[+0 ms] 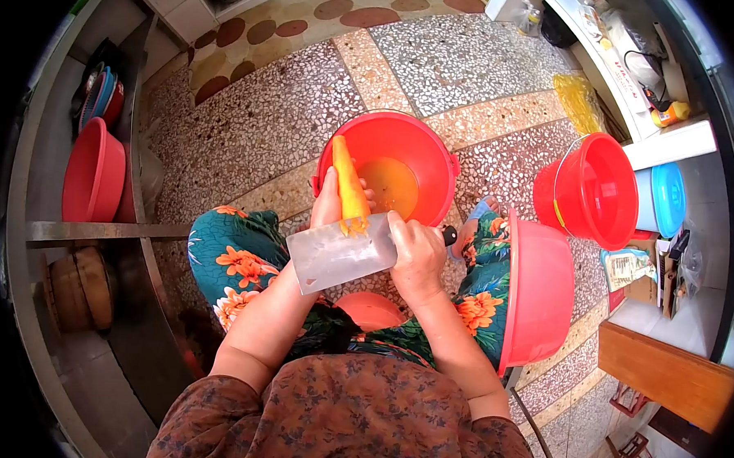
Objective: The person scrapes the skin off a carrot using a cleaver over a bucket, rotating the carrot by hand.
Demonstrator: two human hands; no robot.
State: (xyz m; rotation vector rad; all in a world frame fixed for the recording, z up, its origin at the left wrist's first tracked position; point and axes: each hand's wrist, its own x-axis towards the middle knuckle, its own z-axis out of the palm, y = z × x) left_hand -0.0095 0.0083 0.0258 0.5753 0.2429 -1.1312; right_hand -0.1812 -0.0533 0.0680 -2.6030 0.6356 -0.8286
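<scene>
My left hand (327, 201) is closed around a long orange carrot (348, 179), which points up and away from me over a red bucket (428, 142). In my right hand (419, 260) is a cleaver (333, 256); its wide blade lies across the near end of the carrot. Orange shavings (354, 226) cling to the blade's upper edge. The cleaver's black handle end (449, 235) pokes out past my right hand. Inside the bucket, at the bottom, is orange-tinted liquid (389, 189). The fingers of my left hand are partly hidden behind the carrot.
A large pink basin (540, 298) stands beside my right leg. Further right are another red bucket (590, 194) with a wire handle and a blue-lidded container (668, 201). Shelves on the left hold a pink basin (95, 176). Yellow plastic (579, 103) lies on the speckled floor.
</scene>
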